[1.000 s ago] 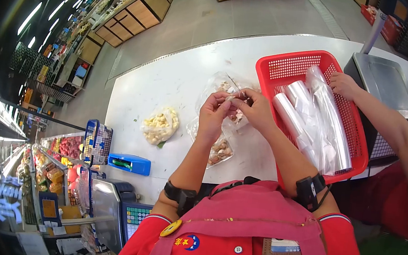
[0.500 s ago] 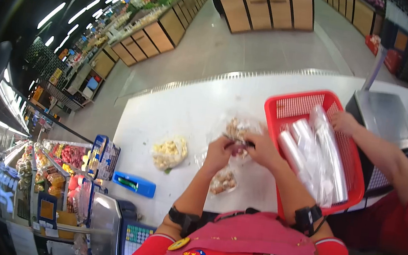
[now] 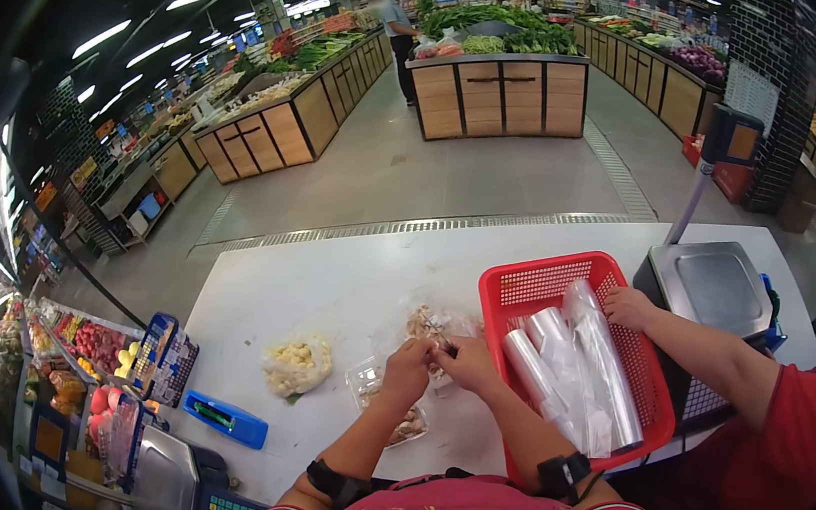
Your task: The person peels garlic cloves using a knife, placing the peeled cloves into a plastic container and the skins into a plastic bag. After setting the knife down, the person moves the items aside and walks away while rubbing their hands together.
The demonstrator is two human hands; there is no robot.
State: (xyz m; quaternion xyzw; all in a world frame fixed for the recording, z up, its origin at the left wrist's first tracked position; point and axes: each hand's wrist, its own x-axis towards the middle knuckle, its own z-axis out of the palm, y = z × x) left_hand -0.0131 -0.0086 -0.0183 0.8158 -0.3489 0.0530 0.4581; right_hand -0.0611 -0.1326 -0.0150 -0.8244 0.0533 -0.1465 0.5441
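Centre frame: left hand and right hand both pinching clear produce bag; red basket just right.

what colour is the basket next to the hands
Red: the basket is a red plastic mesh, holding clear bag rolls. Shows best in the head view.

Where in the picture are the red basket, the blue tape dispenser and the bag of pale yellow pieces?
red basket (image 3: 567, 275): head view, on its far mesh wall.
blue tape dispenser (image 3: 226, 420): head view, on its top face.
bag of pale yellow pieces (image 3: 295, 363): head view, on its middle.
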